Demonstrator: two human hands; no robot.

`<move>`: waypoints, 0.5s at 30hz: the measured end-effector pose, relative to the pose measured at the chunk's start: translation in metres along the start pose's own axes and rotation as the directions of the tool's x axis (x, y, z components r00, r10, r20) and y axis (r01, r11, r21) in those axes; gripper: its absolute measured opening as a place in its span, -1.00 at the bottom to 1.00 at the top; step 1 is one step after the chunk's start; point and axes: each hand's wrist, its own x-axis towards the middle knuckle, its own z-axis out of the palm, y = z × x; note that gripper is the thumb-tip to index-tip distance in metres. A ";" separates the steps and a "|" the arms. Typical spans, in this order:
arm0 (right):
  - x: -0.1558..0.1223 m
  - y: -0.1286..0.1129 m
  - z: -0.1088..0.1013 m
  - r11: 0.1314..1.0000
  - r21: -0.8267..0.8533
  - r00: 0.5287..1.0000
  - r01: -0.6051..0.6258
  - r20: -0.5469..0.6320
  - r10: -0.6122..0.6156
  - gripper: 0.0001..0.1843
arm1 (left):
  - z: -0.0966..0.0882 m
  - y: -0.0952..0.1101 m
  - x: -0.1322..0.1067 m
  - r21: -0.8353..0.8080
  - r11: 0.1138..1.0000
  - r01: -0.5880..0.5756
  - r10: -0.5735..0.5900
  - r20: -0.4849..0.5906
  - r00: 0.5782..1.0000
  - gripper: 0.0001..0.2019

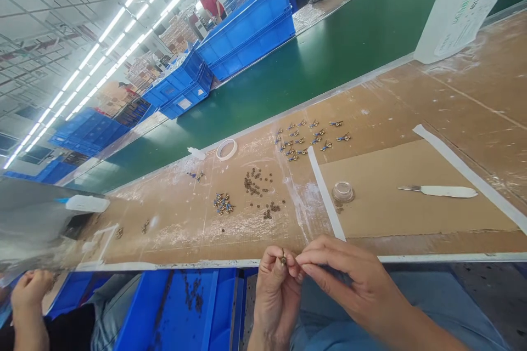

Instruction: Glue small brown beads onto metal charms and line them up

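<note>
Brass part [283, 259], pinched between left fingers [278, 271]

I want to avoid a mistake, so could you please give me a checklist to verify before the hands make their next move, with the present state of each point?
1. Small part gripped: ok, pinched in the fingertips of the left hand.
2. Right hand holding something: cannot tell, its fingertips are too close to the left ones.
3. Knife away from both hands: ok, it lies on the cardboard.
4. Discs all in one group: not ok, several lie scattered.
5. Clear dish contents known: cannot tell.
6. Co-worker's hand well apart: ok, it is at the far left.
</note>
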 end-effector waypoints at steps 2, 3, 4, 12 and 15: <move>0.000 0.001 0.000 0.995 -0.072 0.997 0.067 -0.031 -0.069 -0.82 | -0.001 0.000 0.000 0.049 0.999 -0.004 0.005 -0.021 1.000 -0.81; 0.000 0.002 0.000 0.987 -0.121 0.993 0.102 -0.046 -0.108 -0.83 | -0.001 0.000 0.000 0.090 0.996 -0.007 0.010 -0.036 0.999 -0.81; 0.000 0.003 0.000 0.977 -0.171 0.988 0.130 -0.056 -0.142 -0.84 | -0.001 0.001 0.000 0.140 0.990 -0.013 0.021 -0.051 0.998 -0.82; 0.000 0.007 -0.007 0.948 -0.284 0.985 0.145 -0.049 -0.165 -0.86 | 0.006 0.012 -0.005 0.563 0.807 -0.178 0.243 -0.043 0.969 -0.87; -0.001 0.005 -0.009 0.957 -0.260 0.988 0.126 -0.048 -0.143 -0.87 | 0.011 0.012 -0.006 0.607 0.762 -0.226 0.287 -0.004 0.958 -0.89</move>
